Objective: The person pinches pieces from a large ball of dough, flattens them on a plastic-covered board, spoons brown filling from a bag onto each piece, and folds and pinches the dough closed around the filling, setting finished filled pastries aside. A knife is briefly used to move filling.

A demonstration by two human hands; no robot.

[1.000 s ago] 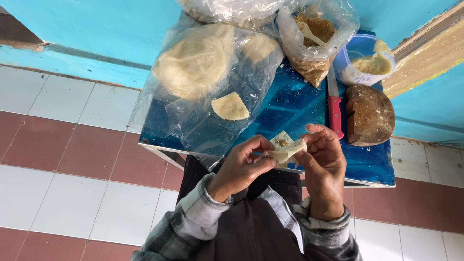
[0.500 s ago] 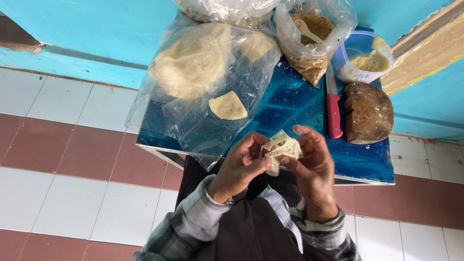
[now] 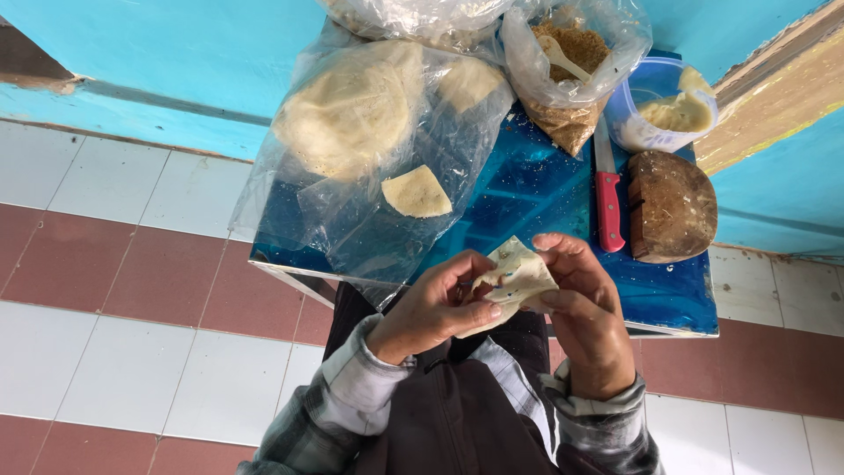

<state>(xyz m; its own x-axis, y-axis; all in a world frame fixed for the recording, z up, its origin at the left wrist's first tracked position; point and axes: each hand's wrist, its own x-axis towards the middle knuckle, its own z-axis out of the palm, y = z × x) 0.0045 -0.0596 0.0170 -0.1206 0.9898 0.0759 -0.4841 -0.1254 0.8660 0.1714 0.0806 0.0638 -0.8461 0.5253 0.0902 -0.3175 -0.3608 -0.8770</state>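
Pale dough sheet [image 3: 519,280] now folded tighter vs a sec ago, pinched betw. left hand [image 3: 435,308] & right hand [image 3: 585,321], above blue table [image 3: 677,303] edge; shaping underway. Beyond: wedge [image 3: 417,193], knife [image 3: 608,189].

Both forearms angle inward, the left hand [image 3: 437,310] and right hand [image 3: 582,310] meeting with fingers curled in a pinching grip.
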